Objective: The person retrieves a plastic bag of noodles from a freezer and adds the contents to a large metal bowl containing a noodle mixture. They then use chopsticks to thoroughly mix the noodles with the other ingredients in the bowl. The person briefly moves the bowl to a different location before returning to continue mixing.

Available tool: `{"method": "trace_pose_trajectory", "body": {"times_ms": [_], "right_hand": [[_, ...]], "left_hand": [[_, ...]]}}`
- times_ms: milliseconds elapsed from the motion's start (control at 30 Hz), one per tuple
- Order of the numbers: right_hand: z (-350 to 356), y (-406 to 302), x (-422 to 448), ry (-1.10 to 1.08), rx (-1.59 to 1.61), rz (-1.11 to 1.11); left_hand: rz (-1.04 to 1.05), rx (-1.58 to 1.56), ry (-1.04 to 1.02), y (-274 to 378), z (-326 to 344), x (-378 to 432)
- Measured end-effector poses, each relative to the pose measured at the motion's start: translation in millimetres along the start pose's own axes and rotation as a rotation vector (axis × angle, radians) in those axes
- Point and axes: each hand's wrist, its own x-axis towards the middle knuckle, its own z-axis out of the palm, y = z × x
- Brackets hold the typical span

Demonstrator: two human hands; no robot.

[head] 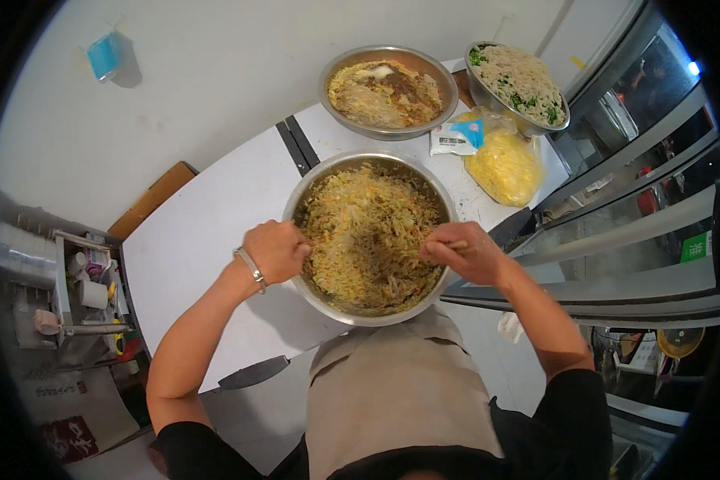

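A large metal bowl (372, 321) of shredded yellow-green filling, flecked with orange, sits at the table edge before me. At its left rim my left hand (276, 251), with a metal bracelet at the wrist, is curled. Whether it grips the rim or a utensil is hidden. Over the bowl's right side, my right hand (465, 252) is closed around a thin wooden utensil, probably chopsticks, whose end shows at the fist. The filling has a darker, brownish hollow near the middle.
Behind stands a second metal bowl (389, 133) with filling, brown seasoning and white powder. Farther right are a metal bowl (486, 96) of pale crumbly food and greens, a white-blue packet (453, 138) and a plastic bag of yellow shreds (507, 171). Cluttered shelves (93, 330) are left, glass doors right.
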Motion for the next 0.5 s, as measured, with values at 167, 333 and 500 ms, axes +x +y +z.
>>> {"method": "trace_pose_trajectory", "body": {"times_ms": [167,333,500], "right_hand": [[76,11,-33,0.106,0.18,-0.09],[71,27,-75,-0.082,0.176,0.016],[-21,57,-51,-0.135,-0.091,0.008]], "left_hand": [[-0.042,-0.023,-0.019,-4,6,-8],[-0.005,-0.161,0.006,-21,21,-14],[-0.043,-0.141,-0.054,-28,12,-25]]}}
